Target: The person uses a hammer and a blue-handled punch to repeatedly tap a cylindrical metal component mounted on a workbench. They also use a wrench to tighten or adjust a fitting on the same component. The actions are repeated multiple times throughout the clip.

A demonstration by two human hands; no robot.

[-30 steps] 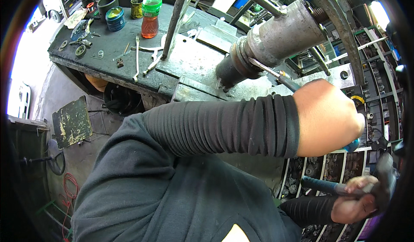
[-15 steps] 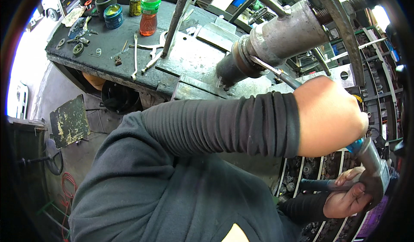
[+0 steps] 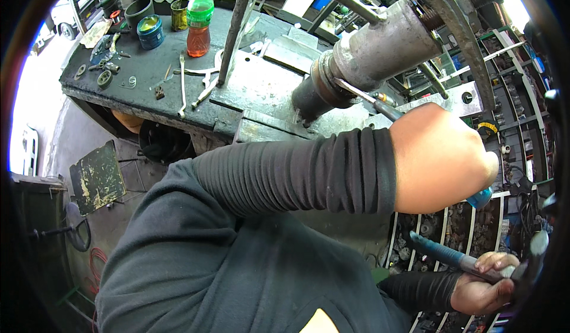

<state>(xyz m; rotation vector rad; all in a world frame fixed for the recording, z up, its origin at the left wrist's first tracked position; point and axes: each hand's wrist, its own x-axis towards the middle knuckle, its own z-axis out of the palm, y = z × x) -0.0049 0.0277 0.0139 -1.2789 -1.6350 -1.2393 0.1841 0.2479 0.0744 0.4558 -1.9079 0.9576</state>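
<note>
My left hand [image 3: 442, 161] is closed around a long screwdriver [image 3: 387, 111], and its blue handle end shows below the fist. The screwdriver's flat tip rests at the ringed joint on the end of a grey metal cylinder [image 3: 386, 45]. The cylinder lies tilted across the bench, with a dark end piece [image 3: 310, 100] at its lower left. Low at the right, my right hand [image 3: 484, 285] grips a hammer [image 3: 439, 253] with a blue-wrapped handle. The hammer's head, at the dark rim of the picture, is blurred and partly hidden. It is apart from the screwdriver.
On the dark workbench [image 3: 148, 65] stand a green-capped bottle [image 3: 199, 24] of red liquid, a blue can [image 3: 150, 34] and a long spanner [image 3: 183, 89]. Metal bars [image 3: 237, 30] rise around the cylinder. Racks of parts [image 3: 433, 226] lie below right; a painted board [image 3: 98, 175] stands left.
My right hand has swung the hammer down and to the right, away from the screwdriver's handle end. My left hand still holds the screwdriver at the joint; the whole view has shifted slightly.
</note>
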